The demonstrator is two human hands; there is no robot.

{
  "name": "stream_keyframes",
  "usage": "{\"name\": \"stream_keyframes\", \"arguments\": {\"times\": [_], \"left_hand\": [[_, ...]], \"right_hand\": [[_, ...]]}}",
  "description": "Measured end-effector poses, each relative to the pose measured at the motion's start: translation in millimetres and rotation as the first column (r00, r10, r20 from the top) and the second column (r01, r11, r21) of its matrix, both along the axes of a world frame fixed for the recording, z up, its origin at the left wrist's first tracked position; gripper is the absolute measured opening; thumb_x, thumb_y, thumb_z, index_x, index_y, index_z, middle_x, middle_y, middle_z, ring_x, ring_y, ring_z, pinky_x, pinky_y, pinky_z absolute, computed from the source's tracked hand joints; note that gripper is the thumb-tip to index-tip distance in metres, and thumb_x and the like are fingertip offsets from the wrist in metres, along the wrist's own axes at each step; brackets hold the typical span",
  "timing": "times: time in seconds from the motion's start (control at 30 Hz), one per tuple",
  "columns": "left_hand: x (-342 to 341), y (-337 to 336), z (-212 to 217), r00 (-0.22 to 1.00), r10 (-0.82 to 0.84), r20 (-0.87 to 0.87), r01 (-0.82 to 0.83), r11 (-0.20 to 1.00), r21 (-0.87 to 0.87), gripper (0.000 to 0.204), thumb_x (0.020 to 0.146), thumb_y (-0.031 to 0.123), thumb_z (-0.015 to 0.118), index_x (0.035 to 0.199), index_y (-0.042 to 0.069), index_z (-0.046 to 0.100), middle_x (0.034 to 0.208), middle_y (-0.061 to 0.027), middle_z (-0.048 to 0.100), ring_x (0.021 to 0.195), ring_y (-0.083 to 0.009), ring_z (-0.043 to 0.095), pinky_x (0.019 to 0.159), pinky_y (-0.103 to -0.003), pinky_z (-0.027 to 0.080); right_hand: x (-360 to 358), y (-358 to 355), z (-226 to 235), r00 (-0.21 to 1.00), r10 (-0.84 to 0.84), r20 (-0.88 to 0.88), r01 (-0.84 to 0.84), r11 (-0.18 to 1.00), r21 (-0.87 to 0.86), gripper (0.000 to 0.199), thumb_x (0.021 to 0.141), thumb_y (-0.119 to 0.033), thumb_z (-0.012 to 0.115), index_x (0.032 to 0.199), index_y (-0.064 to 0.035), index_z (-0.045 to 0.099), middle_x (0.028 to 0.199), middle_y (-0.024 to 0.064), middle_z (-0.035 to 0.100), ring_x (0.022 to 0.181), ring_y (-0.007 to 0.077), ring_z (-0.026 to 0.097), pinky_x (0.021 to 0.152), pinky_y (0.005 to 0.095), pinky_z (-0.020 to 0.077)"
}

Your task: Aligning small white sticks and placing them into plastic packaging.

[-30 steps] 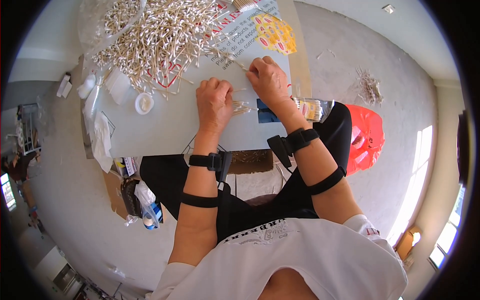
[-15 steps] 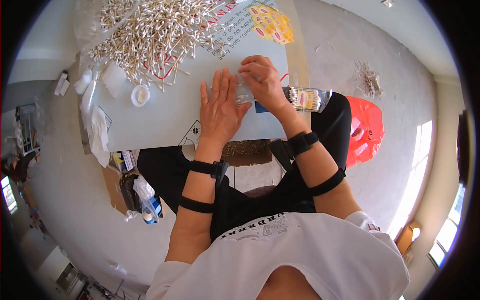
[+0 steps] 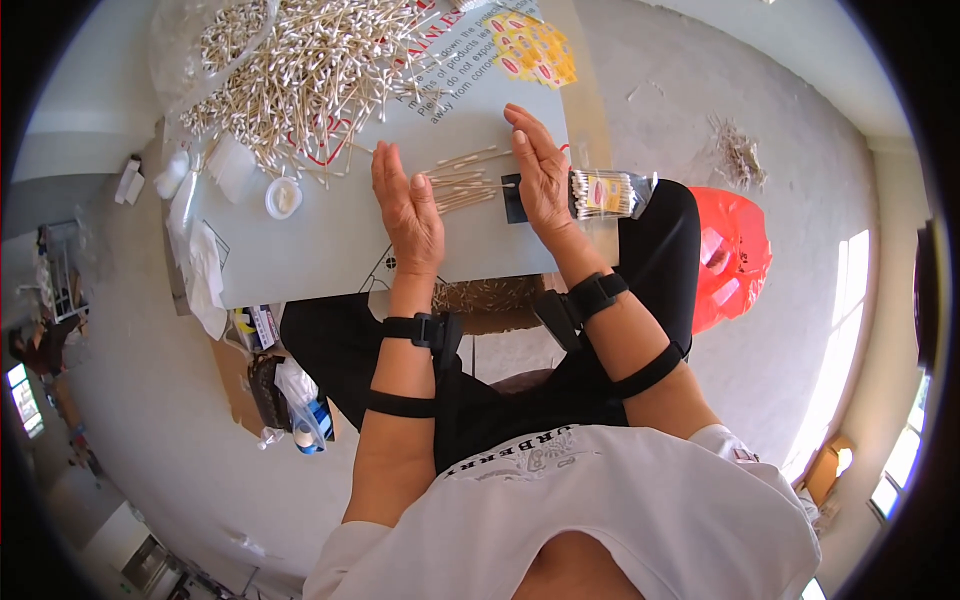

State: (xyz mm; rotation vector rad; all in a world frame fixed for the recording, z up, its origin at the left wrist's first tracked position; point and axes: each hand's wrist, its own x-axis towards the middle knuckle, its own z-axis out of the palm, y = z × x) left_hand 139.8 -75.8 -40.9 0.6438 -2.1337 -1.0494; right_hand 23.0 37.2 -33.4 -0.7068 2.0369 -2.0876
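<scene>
Several cotton swabs lie side by side on the table between my two hands. My left hand stands on edge at their left ends, fingers stretched and palm turned inward. Facing it across the swabs is my right hand, also stretched out flat, with nothing gripped in it. A dark blue flat piece lies under the swabs' right ends, partly hidden by my right hand. Just right of that hand rests a clear packet of swabs with a yellow label, at the table's edge.
A big heap of loose swabs spills from a clear plastic bag at the far left. Yellow labels lie at the far right of the table. A small white tub stands left. On the floor sits a red bag.
My hands have moved apart, the left one leftward, and both have turned on edge. The swabs between them now show; the clear plastic that was there is no longer seen.
</scene>
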Motion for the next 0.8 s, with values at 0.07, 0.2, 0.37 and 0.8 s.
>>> {"name": "stream_keyframes", "arguments": {"times": [0.07, 0.2, 0.37, 0.8], "left_hand": [[-4, 3, 1, 0.999, 0.009, -0.050, -0.004, 0.995, 0.105, 0.057, 0.104, 0.038, 0.036, 0.142, -0.005, 0.035, 0.150, -0.0235, 0.031, 0.141, -0.0363, 0.028, 0.116, -0.044, 0.023], [-20, 18, -1, 0.997, -0.031, -0.075, 0.042, 0.987, 0.155, 0.058, 0.105, 0.039, 0.035, 0.142, -0.006, 0.035, 0.150, -0.0239, 0.032, 0.141, -0.0363, 0.029, 0.115, -0.043, 0.024], [-30, 33, 4, 0.979, -0.087, -0.182, 0.139, 0.945, 0.297, 0.056, 0.105, 0.036, 0.036, 0.142, -0.006, 0.034, 0.150, -0.0237, 0.033, 0.141, -0.0361, 0.029, 0.116, -0.043, 0.023], [13, 35, 13, 0.845, -0.065, 0.531, 0.286, 0.893, -0.346, 0.077, 0.091, 0.039, 0.060, 0.150, 0.003, 0.027, 0.158, -0.0174, 0.021, 0.147, -0.0319, 0.017, 0.117, -0.055, 0.012]], "right_hand": [[3, -6, -3, 1.000, 0.017, -0.010, -0.017, 1.000, -0.014, 0.029, 0.100, -0.016, 0.051, 0.122, 0.0014, 0.058, 0.132, 0.0161, 0.056, 0.125, 0.0268, 0.051, 0.106, 0.0337, 0.0372], [9, -10, -5, 0.999, 0.043, 0.024, -0.042, 0.999, -0.026, 0.029, 0.100, -0.016, 0.051, 0.122, 0.0015, 0.058, 0.132, 0.0172, 0.056, 0.126, 0.0276, 0.050, 0.106, 0.0337, 0.0374], [9, -6, -1, 0.991, 0.080, 0.109, -0.077, 0.996, -0.033, 0.035, 0.103, -0.021, 0.047, 0.126, 0.0024, 0.058, 0.134, 0.0133, 0.057, 0.127, 0.0213, 0.049, 0.110, 0.0323, 0.0342], [6, 33, 11, 0.991, 0.115, -0.063, -0.088, 0.938, 0.335, 0.014, 0.084, -0.006, 0.067, 0.097, -0.0041, 0.068, 0.096, 0.0076, 0.064, 0.089, 0.0211, 0.063, 0.077, 0.0303, 0.0513]]}}
